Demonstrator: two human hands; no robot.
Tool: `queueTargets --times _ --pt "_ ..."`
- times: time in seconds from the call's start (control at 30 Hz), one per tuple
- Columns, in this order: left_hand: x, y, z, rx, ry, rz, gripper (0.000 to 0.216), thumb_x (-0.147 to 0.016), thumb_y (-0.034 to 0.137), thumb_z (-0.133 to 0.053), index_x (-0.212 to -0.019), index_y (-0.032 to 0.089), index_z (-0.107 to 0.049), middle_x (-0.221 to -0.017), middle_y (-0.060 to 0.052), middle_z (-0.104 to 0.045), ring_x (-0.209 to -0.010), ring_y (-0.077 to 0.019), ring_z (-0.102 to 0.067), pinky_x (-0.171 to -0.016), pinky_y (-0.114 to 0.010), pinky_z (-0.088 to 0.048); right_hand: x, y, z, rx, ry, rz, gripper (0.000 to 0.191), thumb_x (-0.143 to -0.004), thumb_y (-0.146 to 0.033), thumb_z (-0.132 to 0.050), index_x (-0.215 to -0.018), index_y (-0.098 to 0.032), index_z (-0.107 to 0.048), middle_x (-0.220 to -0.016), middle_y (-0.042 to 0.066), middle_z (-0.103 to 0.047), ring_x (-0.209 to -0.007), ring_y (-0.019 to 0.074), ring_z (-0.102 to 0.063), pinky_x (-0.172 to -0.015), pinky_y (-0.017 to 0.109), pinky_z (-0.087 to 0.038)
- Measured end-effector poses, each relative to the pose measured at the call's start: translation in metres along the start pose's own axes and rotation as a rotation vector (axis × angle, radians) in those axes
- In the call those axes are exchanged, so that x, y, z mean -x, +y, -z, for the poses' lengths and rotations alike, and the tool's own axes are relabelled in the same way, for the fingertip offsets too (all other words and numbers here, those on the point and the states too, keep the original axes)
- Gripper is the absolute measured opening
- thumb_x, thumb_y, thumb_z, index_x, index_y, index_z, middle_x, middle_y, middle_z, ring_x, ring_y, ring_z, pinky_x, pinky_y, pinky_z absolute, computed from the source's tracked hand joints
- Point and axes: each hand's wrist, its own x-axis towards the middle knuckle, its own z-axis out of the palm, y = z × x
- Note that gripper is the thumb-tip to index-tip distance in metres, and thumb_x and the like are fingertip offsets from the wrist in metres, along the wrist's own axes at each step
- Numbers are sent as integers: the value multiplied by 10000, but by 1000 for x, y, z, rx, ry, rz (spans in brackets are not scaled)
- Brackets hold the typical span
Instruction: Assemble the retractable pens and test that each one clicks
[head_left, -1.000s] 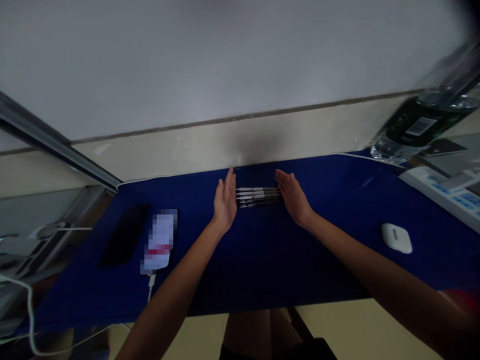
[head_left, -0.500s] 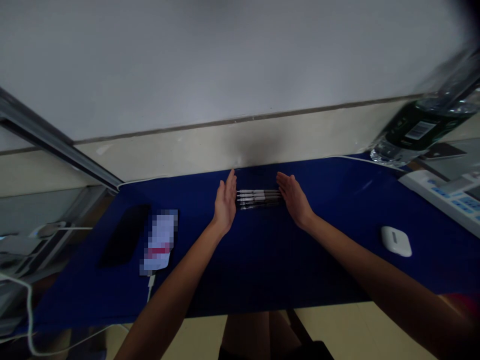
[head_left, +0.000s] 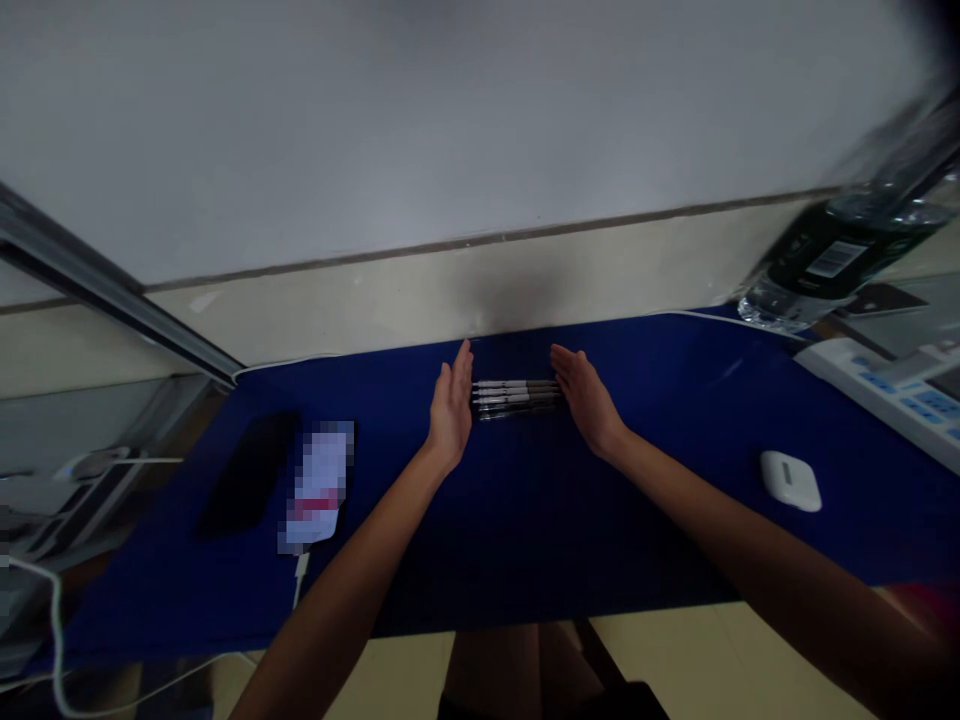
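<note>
Flanking a row of four pens, the left hand and right hand stood open on edge, palms facing each other and fingers extended, holding nothing. Their fingertips came just beside the pens' two ends, though whether they touched could not be told. The pens lay parallel and close together near the far edge of the blue desk mat, about midway along it. Toward the far right corner, a clear plastic water bottle with a dark label stood blurred; how much liquid it held was unclear. Nearer the right edge sat a closed white earbud case, its contents hidden. Left of the left hand lay a black phone and a second phone with a white cable.
</note>
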Motion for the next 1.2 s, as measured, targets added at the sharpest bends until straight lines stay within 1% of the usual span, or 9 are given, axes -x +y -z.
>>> queueTargets --times 0.27,0.47,0.63,0.77,0.9,1.0,1.07,1.2 --pt "3 -4 1 -47 -35 17 601 -940 647 -167 -1470 400 -308 -1565 90 -254 -1476 -171 -62 -1203 -413 -15 3 3 -3 36 -3 12 567 -910 -649 -353 -1341 -324 -526 -1501 -43 -412 -1431 184 -278 -1209 383 -163" --pt "3 -4 -1 -66 -31 -3 614 -945 636 -140 -1481 378 -294 -1571 80 -242 -1473 -159 -90 -1204 -397 -26 4 0 -5 22 -8 8 546 -915 -640 -355 -1334 -337 -530 -1502 -58 -405 -1433 166 -270 -1214 359 -159" --pt "1 -1 -1 -84 -11 6 647 -928 667 -147 -1483 369 -292 -1569 64 -255 -1471 -179 -110 -1206 -403 -55 3 -1 -4 42 -8 17 562 -912 -648 -340 -1343 -337 -523 -1501 -54 -406 -1438 171 -260 -1212 372 -164" --pt "-1 0 -2 -49 -4 -5 646 -928 666 -168 -1480 358 -306 -1573 63 -242 -1469 -177 -128 -1206 -395 -47 1 0 -4 34 -15 24 561 -907 -655 -341 -1333 -343 -530 -1502 -58 -403 -1436 168 -265 -1208 373 -171" --pt "-1 0 -3 -45 2 -6 643 -935 650 -149 -1482 351 -304 -1573 70 -239 -1468 -180 -129 -1208 -396 -43 1 -2 -4 28 -5 27 545 -910 -650 -335 -1319 -351 -536 -1495 -64 -415 -1435 166 -267 -1207 396 -163" --pt "-1 0 -4 -47 1 -11 636 -941 635 -142 -1483 343 -301 -1575 64 -236 -1468 -173 -131 -1208 -392 -42 1 -3 -4 15 -12 30 539 -920 -634 -339 -1321 -333 -538 -1499 -55 -411 -1437 162 -262 -1209 378 -160" --pt "-1 0 -4 -44 3 -10 628 -942 634 -151 -1478 349 -308 -1577 68 -228 -1467 -168 -135 -1207 -387 -41 2 -3 -4 13 -18 29 545 -923 -631 -341 -1326 -322 -537 -1505 -46 -405 -1439 167 -256 -1209 371 -159" --pt "0 0 -3 -63 -5 -11 626 -931 658 -164 -1469 375 -315 -1577 84 -222 -1469 -166 -121 -1207 -380 -43 3 -4 -3 31 -22 33 545 -918 -646 -330 -1314 -339 -545 -1500 -52 -411 -1439 182 -257 -1205 389 -168"
